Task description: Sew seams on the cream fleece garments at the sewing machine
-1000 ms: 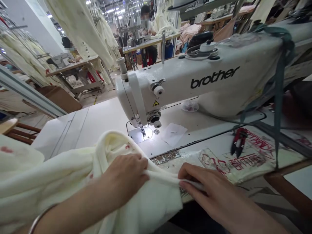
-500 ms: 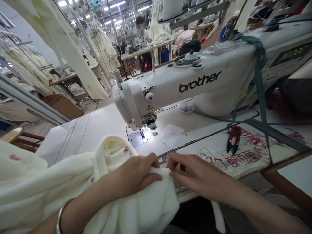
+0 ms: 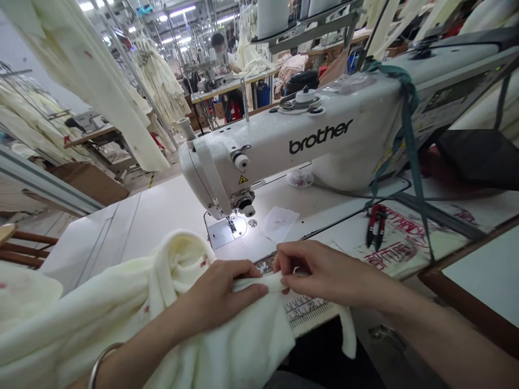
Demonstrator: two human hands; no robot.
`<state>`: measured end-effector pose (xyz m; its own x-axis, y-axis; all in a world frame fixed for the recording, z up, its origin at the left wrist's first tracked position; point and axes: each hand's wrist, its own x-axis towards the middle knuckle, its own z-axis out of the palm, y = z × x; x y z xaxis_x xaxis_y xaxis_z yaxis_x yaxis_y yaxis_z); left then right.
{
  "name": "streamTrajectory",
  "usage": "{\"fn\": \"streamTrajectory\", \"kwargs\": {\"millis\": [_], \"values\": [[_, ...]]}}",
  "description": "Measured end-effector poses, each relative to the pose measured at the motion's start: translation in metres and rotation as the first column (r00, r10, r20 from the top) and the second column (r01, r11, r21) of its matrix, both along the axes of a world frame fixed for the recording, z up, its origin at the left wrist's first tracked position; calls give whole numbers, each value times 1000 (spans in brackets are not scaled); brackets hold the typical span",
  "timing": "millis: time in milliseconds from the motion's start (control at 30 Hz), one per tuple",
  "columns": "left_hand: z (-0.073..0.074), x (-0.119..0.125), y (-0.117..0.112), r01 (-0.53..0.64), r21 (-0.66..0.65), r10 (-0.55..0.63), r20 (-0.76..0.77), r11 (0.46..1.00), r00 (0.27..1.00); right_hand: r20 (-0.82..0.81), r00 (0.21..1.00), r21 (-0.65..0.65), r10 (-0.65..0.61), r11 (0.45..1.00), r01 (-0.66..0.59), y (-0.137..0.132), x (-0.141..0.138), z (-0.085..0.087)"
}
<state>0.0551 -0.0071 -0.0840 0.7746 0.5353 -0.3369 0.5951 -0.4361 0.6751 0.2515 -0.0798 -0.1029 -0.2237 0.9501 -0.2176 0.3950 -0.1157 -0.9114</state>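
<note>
A cream fleece garment point(image 3: 113, 292) with small red marks lies bunched across the front left of the sewing table. My left hand point(image 3: 227, 289) is closed on its upper edge, thumb on top and fingers behind. My right hand point(image 3: 308, 267) pinches the same edge just to the right, where the fabric looks folded into a narrow band. A loose cream strip point(image 3: 348, 332) hangs below my right hand. Beyond both hands stands the white sewing machine point(image 3: 267, 156), its lit needle area point(image 3: 231, 227) apart from the fabric.
Red-handled snips point(image 3: 376, 227) lie to the right, by the teal cloth tie point(image 3: 410, 140) on the machine. A clear bobbin dish point(image 3: 300, 178) and a white scrap point(image 3: 279, 222) rest on the table point(image 3: 162, 200). A printed ruler point(image 3: 310, 310) runs along the front edge. Another person sits far back.
My hands have folded the fabric edge into a flatter band between them. More of the ruler and the hanging strip shows. The whole view has shifted slightly.
</note>
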Motion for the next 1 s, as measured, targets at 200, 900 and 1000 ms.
{"fn": "streamTrajectory", "kwargs": {"millis": [200,900,1000], "values": [[-1,-1,-5,-110,-72,114,57,991,992,-10,1000,-77,3,997,-4,-3,-2,2],[-22,11,69,-480,121,494,-148,869,857,274,959,-196,-73,972,130,108,-24,-4],[-26,11,77,-467,134,483,-127,874,867,241,967,-138,-86,983,122,107,-24,0]]}}
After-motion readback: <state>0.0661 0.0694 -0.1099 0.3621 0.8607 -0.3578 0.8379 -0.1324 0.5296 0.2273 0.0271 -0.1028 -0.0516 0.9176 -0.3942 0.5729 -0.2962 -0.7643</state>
